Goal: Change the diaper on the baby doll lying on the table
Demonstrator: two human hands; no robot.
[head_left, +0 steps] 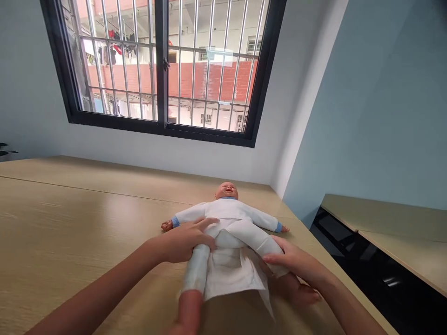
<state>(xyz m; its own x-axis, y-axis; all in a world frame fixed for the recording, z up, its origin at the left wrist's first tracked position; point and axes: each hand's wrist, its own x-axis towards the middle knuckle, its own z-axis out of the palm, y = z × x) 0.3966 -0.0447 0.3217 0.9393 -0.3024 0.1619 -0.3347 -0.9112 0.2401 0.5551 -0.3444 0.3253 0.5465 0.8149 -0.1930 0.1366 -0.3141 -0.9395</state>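
A baby doll (226,209) lies on its back on the wooden table, head away from me, arms spread, in a white top with blue cuffs and white trousers. My left hand (190,237) grips the trousers (197,265) at the top of the leg on the left, thumb and fingers around the fabric. On the other leg, my right hand (288,256) is closed around the trouser leg near the knee. A white cloth (233,274) hangs spread between the doll's legs. Both bare feet point toward me, the left one blurred.
The wooden table (87,223) extends left and back to the wall beneath a barred window (160,70). At the right stands a lower cabinet (391,223) with a wooden top and glossy black front. Leaves (5,151) show at the far left.
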